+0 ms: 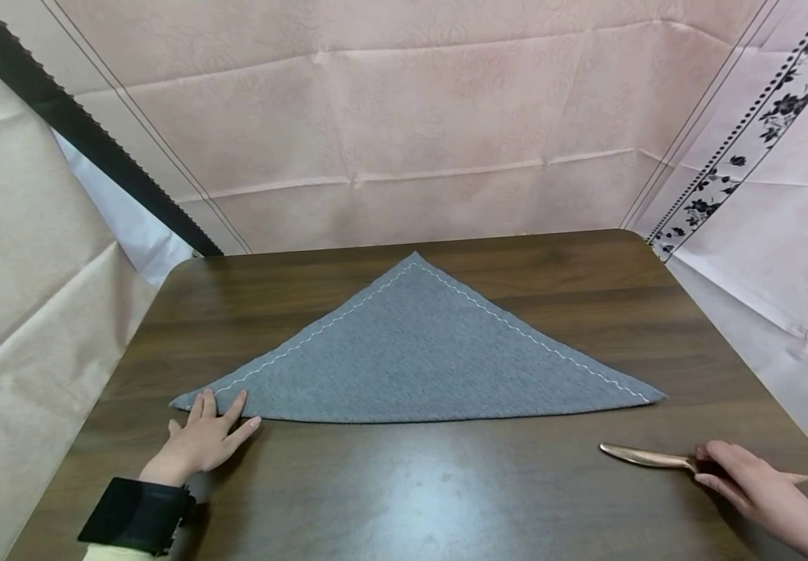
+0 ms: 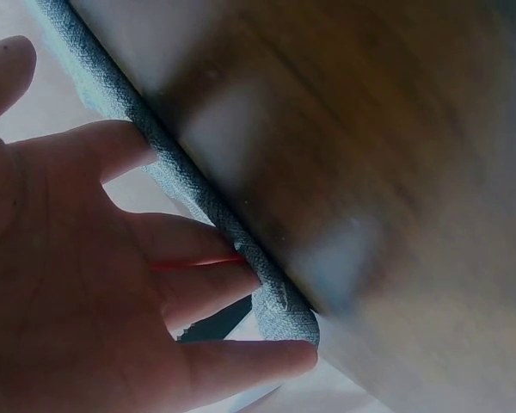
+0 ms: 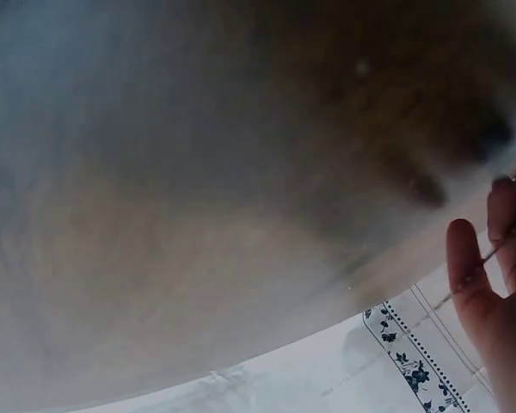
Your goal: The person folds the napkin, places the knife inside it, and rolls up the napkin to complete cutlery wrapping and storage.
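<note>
A grey-blue cloth napkin [image 1: 411, 351], folded into a triangle with white stitching along two sides, lies flat with its point toward the far edge. My left hand [image 1: 200, 444] rests on its left corner, fingers straight and spread. In the left wrist view, the fingertips lie right at the folded edge of the napkin [image 2: 189, 176]. To the right, my right hand [image 1: 761, 487] holds a gold-coloured table knife [image 1: 645, 456] between thumb and fingers, its blade pointing left. The hand covers the middle of the knife. Only part of the right hand [image 3: 503, 301] shows in the right wrist view.
The dark wooden table [image 1: 375, 491] has rounded far corners. A pale pink cloth [image 1: 446, 117] hangs behind it, with a black band at left and a floral border [image 1: 782, 109] at right. A black band [image 1: 139, 514] wraps the left wrist.
</note>
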Motion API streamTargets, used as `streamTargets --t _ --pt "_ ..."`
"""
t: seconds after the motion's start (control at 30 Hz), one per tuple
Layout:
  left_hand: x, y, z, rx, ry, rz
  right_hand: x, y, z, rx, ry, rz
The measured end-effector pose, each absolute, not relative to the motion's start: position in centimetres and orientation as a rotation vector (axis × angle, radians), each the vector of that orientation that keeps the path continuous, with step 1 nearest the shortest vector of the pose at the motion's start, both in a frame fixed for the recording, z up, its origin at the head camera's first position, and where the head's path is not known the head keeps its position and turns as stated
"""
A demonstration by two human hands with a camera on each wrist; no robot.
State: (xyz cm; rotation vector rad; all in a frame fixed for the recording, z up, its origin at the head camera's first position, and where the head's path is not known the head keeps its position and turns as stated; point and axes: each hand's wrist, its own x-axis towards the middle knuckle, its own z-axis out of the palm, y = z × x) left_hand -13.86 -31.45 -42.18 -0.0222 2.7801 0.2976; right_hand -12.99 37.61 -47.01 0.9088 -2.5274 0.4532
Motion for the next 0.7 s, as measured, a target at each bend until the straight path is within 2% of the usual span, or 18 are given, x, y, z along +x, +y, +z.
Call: streamTargets --t 0.27,0.7 --pt "-13.86 -31.38 -42.22 -0.032 2.782 0.287 -13.14 37.38 -46.94 1.013 -2.478 0.491" --pt "-13.85 -31.24 -42.22 -0.031 2.79 0.27 -12.4 36.63 -46.14 0.887 -2.575 0.425"
